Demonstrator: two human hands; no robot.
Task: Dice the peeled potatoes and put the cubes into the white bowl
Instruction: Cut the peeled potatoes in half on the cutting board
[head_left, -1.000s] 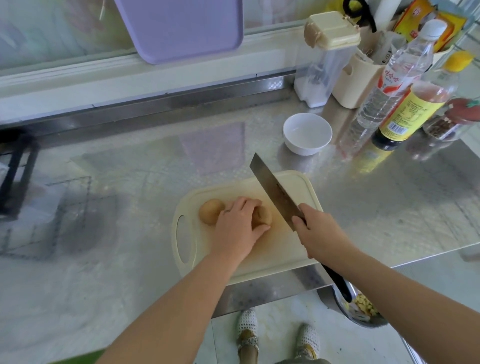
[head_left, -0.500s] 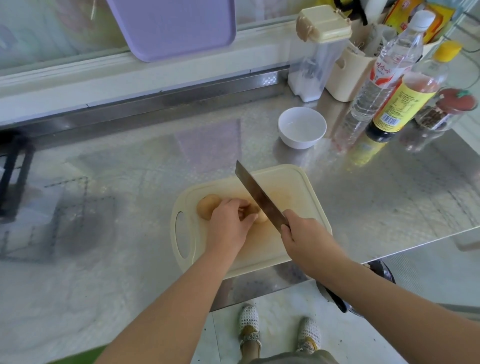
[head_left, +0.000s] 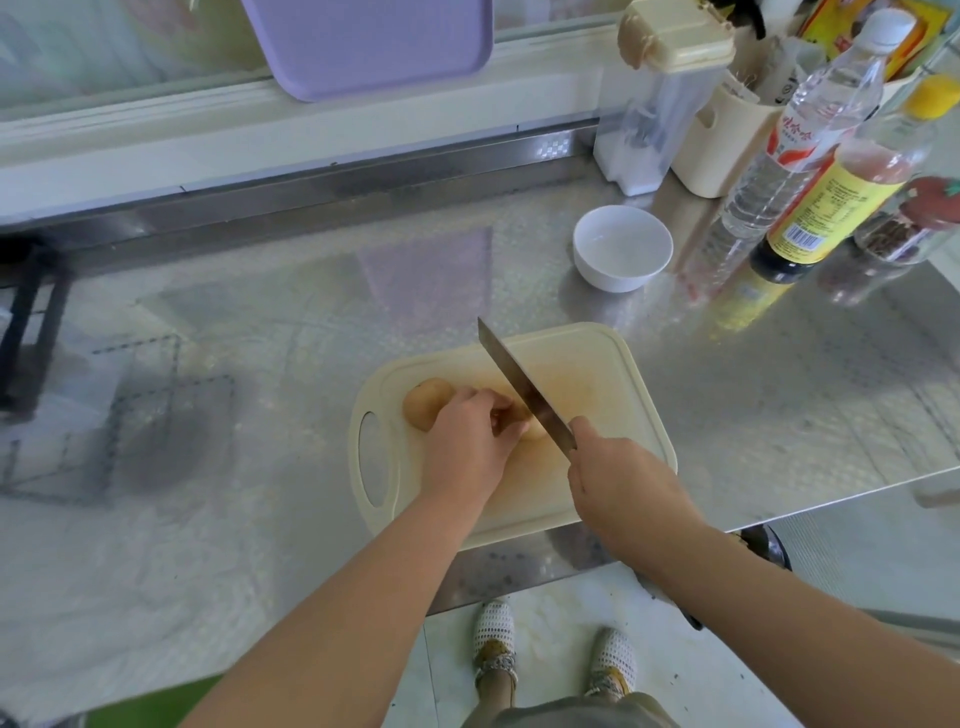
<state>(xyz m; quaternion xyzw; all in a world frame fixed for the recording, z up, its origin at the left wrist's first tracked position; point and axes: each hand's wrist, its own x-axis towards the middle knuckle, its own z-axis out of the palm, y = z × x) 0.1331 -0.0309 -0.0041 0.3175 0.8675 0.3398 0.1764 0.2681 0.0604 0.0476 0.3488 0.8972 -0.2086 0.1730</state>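
One round, peeled yellow potato (head_left: 423, 410) lies at the left of the cream plastic cutting board (head_left: 597, 374). The left hand (head_left: 467, 447), flatter a second ago, now curls its fingers over a second peeled potato (head_left: 532, 432). The broad steel cleaver (head_left: 519, 387), earlier lifted clear, now meets it, gripped by the right hand (head_left: 618, 483). The glossy white bowl (head_left: 618, 278) stands beyond the board; its contents are unclear.

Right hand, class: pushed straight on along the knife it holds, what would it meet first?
Probably the potato pinned by the left hand on the cutting board, just ahead beside the knife blade, with the left fingers right behind it. Height is hard to judge from this head view.
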